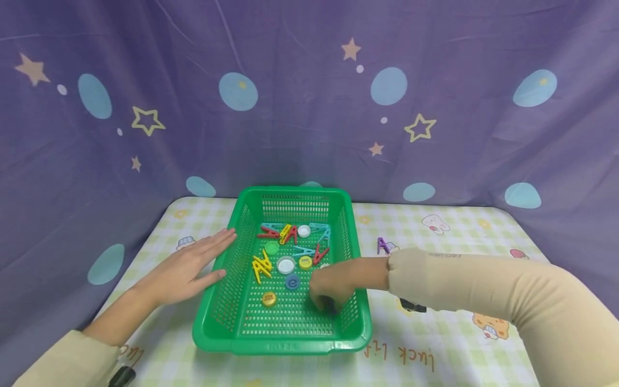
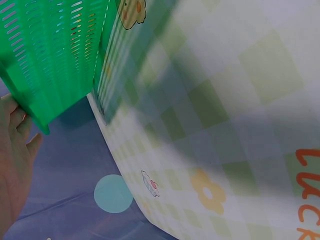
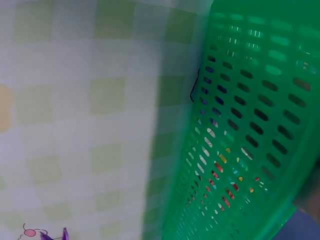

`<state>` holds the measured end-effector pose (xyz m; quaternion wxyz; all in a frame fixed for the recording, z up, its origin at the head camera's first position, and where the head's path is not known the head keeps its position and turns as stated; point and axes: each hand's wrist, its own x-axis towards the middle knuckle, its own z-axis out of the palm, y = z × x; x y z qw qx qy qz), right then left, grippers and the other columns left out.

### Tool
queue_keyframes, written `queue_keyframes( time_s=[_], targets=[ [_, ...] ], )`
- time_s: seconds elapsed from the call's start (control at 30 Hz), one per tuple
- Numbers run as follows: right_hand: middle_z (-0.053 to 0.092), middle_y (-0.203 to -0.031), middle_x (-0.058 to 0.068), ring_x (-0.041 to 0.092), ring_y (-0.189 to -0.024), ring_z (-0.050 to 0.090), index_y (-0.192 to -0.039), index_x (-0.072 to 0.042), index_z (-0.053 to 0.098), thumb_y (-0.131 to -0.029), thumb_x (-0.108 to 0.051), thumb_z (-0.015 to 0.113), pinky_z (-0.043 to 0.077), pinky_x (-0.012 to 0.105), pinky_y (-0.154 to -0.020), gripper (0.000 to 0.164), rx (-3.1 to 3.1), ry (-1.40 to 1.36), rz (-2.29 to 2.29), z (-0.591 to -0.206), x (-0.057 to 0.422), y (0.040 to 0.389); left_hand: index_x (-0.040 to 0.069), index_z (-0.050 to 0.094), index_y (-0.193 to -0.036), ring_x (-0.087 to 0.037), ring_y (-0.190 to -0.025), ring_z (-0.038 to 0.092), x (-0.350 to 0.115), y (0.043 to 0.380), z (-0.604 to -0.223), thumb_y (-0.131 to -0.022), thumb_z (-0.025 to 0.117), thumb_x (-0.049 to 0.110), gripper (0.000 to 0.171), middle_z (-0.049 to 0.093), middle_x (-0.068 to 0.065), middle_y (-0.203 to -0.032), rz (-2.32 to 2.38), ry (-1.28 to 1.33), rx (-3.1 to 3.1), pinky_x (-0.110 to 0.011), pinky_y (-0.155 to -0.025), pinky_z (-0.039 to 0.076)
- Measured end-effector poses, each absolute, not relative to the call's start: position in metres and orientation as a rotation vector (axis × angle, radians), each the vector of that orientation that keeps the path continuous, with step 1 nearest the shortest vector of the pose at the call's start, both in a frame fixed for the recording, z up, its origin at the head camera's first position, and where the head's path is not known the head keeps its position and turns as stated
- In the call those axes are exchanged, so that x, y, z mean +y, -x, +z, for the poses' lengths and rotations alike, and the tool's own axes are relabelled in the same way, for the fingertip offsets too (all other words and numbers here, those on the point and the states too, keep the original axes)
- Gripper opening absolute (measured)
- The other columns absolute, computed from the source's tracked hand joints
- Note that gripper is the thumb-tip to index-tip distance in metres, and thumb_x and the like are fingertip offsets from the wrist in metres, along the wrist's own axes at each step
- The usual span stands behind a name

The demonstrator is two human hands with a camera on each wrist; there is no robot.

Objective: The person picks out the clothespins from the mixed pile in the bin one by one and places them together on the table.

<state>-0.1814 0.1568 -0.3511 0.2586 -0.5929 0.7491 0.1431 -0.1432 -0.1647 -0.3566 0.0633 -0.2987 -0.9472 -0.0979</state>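
A green plastic basket (image 1: 271, 344) holds clothespins and bottle caps. My left hand (image 1: 193, 269) rests with straight fingers against the basket's left rim, as the left wrist view also shows. My right hand (image 1: 336, 282) reaches over the right wall, its fingers bent down near the basket's front right floor. Something dark, perhaps purple, shows under those fingers; whether they grip it is hidden. Left of this hand lie a blue cap (image 1: 292, 282), a clear-rimmed white cap (image 1: 286, 265) and a gold cap (image 1: 268, 299). In the right wrist view the basket wall hides the fingers.
Yellow clothespins (image 1: 261, 266), a red clothespin (image 1: 320, 255), a green cap (image 1: 272, 248) and a yellow cap (image 1: 305, 263) lie farther left and back in the basket. A purple clothespin (image 1: 382, 246) is outside, on the checked tablecloth (image 1: 464, 242). A purple curtain (image 1: 309, 134) hangs behind.
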Motion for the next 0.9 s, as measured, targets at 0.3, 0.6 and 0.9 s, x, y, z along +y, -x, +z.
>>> queue_keyframes(
  time_s=[0.3, 0.6, 0.9],
  targets=[
    [0.073, -0.076, -0.009, 0.002, -0.060, 0.059, -0.081, -0.021, 0.077, -0.077, -0.007, 0.077, 0.048, 0.010, -0.054, 0.015, 2.118, 1.563, 0.596, -0.349, 0.153, 0.178, 0.013, 0.029, -0.152, -0.036, -0.142, 0.035, -0.164, 0.144, -0.357, -0.095, 0.057, 0.037, 0.068, 0.030, -0.010, -0.159, -0.299, 0.901, -2.869, -0.056, -0.110, 0.035],
    [0.075, -0.081, -0.009, 0.000, -0.071, 0.067, -0.086, -0.021, 0.079, -0.078, -0.004, 0.075, 0.051, 0.009, -0.060, 0.020, 2.160, 1.529, 0.432, -0.337, 0.158, 0.184, 0.013, 0.029, -0.152, -0.036, -0.142, 0.036, -0.164, 0.144, -0.356, -0.094, 0.058, 0.036, 0.069, 0.030, -0.010, -0.159, -0.294, 0.902, -2.856, -0.056, -0.110, 0.035],
    [0.076, -0.087, -0.007, 0.002, -0.081, 0.068, -0.093, -0.016, 0.078, -0.080, -0.003, 0.074, 0.052, 0.009, -0.069, 0.018, 2.200, 1.455, 0.102, -0.326, 0.167, 0.196, 0.013, 0.029, -0.152, -0.036, -0.142, 0.036, -0.164, 0.144, -0.356, -0.095, 0.058, 0.036, 0.068, 0.030, -0.010, -0.159, -0.284, 0.904, -2.858, -0.056, -0.109, 0.035]
  ],
)
